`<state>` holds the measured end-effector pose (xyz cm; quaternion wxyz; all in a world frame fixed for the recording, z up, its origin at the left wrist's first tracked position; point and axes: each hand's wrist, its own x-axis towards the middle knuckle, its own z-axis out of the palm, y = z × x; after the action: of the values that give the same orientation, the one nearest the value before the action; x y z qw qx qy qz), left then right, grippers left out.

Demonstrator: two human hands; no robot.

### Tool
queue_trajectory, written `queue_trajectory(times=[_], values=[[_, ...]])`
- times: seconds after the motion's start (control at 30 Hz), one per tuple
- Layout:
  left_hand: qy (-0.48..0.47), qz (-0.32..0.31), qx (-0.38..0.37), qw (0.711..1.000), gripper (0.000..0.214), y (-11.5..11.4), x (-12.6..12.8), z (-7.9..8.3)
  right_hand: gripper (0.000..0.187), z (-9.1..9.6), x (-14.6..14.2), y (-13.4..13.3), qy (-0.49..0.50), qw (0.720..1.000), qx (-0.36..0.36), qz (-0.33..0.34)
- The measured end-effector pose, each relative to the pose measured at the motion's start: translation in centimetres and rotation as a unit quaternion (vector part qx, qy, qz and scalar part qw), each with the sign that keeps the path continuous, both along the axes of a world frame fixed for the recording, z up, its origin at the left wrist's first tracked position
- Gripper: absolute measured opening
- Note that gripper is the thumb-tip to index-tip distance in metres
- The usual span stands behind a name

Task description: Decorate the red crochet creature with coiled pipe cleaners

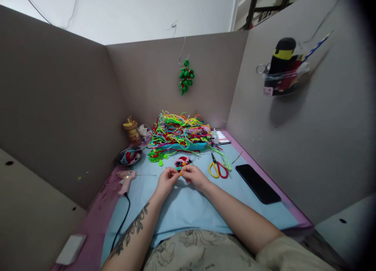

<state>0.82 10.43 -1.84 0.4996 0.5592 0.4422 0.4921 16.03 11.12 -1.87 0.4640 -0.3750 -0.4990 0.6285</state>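
My left hand point(168, 179) and my right hand point(195, 176) meet at the middle of the table, the fingers of each closed in a pinch. A small orange piece point(181, 173), which looks like pipe cleaner, shows between the fingertips. Just beyond them lies a fuzzy pipe-cleaner figure point(182, 160) in red, pink and teal, partly hidden by my fingers. Scissors point(219, 170) with one yellow and one red handle rest to the right of my right hand. To the left of my left hand is a pink glue gun point(127, 181) with a black cord.
A blue tray point(196, 146) heaped with colourful pipe cleaners stands at the back. A green fuzzy figure point(155, 156) and a dark bowl point(129, 156) sit back left. A black phone point(257, 183) lies right. Grey partitions enclose the table; a clear holder point(286, 79) hangs right.
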Motion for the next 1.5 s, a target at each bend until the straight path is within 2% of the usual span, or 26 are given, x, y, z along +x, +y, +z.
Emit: queue_trajectory(times=[0.2,0.47,0.53,0.6,0.77,0.83,0.9,0.97,1.03,1.13,1.27,1.5], values=[[0.009,-0.039,0.005,0.999,0.022,-0.3,0.0,0.3,0.034,0.2,0.0,-0.5,0.071,0.990,-0.105,0.066],[0.031,-0.077,0.055,0.995,0.029,-0.5,-0.2,0.2,0.040,0.3,0.6,-0.5,0.096,0.970,-0.165,0.150],[0.051,-0.064,0.083,0.993,0.025,-0.5,-0.2,0.4,0.041,0.0,0.3,-0.5,0.086,0.969,-0.170,0.156],[0.069,-0.033,0.110,0.991,0.020,-0.5,-0.3,0.6,0.042,-0.4,-0.2,-0.5,0.079,0.975,-0.162,0.133],[0.082,0.020,0.112,0.990,0.017,-0.4,-0.2,1.0,0.042,-1.0,-1.4,-0.6,0.064,0.993,-0.098,0.014],[0.077,0.020,0.095,0.992,0.019,-0.4,-0.1,0.9,0.038,-0.7,-1.3,-0.6,0.049,0.998,-0.022,-0.033],[0.068,0.013,0.076,0.995,0.024,-0.3,-0.1,0.8,0.029,-0.3,-1.0,-0.6,0.007,0.994,0.090,-0.067],[0.056,0.004,0.060,0.997,0.026,-0.3,-0.1,0.6,0.021,0.0,-0.7,-0.7,-0.059,0.977,0.186,-0.083],[0.043,-0.007,0.046,0.998,0.028,-0.3,-0.2,0.5,0.016,0.3,-0.5,-0.9,-0.116,0.962,0.232,-0.090],[0.028,-0.026,0.025,0.999,0.031,-0.2,-0.4,0.3,0.015,0.6,-0.3,-1.3,-0.156,0.942,0.277,-0.107],[0.013,-0.049,0.006,0.999,0.033,-0.1,-0.5,0.1,0.012,1.1,-0.1,-1.6,-0.175,0.925,0.323,-0.097],[-0.002,-0.088,-0.024,0.996,0.036,-0.2,-0.5,0.1,0.008,0.7,0.2,-0.8,-0.133,0.938,0.300,-0.113]])
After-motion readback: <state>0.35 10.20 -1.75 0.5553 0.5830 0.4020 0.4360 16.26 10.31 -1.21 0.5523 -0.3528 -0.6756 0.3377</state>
